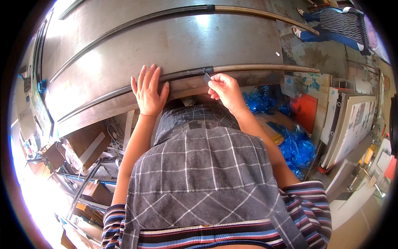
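On the near edge of the metal-topped table (174,43) lies a long rod (248,67), dark on the left and brown on the right. A dark band wraps it where the two colours meet. My left hand (149,95) rests with its fingers spread, the palm over the table's near edge and the fingers across the rod's dark part. My right hand (226,92) pinches a small dark flat piece (207,78) between thumb and fingertips. The piece's upper end is at the band; whether it is stuck there I cannot tell.
A second long rod (137,27) lies farther back, its brown end sticking out past the table's right edge. Crumpled blue plastic (295,151) and leaning boards (348,124) are at the right. A person (340,27) is at the far right. Boxes and shelving (93,193) stand at the lower left.
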A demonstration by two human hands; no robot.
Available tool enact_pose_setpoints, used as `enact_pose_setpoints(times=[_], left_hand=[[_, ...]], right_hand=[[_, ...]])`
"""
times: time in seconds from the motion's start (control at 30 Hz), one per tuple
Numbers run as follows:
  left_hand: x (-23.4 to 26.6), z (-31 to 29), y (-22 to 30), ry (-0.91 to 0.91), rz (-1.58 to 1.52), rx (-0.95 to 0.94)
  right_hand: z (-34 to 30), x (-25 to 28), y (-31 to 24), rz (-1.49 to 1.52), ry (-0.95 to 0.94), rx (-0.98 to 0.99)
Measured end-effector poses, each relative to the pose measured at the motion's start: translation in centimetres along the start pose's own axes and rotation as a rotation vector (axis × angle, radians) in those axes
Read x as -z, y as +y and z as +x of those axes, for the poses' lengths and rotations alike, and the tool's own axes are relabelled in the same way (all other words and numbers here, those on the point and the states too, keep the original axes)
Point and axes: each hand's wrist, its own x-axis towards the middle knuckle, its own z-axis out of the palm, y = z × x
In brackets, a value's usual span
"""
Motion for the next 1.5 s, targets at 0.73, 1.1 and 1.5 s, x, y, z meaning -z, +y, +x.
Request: enact_pose_setpoints(times=[0.73, 1.1, 1.5], left_hand=[[0.0, -0.1, 0.0, 0.016, 0.011, -0.004], [-0.2, 0.0, 0.1, 0.033, 0.004, -0.006], [-0.5, -0.3, -0.6, 0.073, -0.008, -0.036]], right_hand=[[0.1, -0.1, 0.7, 0.264, 0.141, 0.047], [0.0, -0.5, 0.9, 0.212, -0.005, -0.047], [-1.2, 0.8, 1.7, 0.317, 0.011, -0.005]])
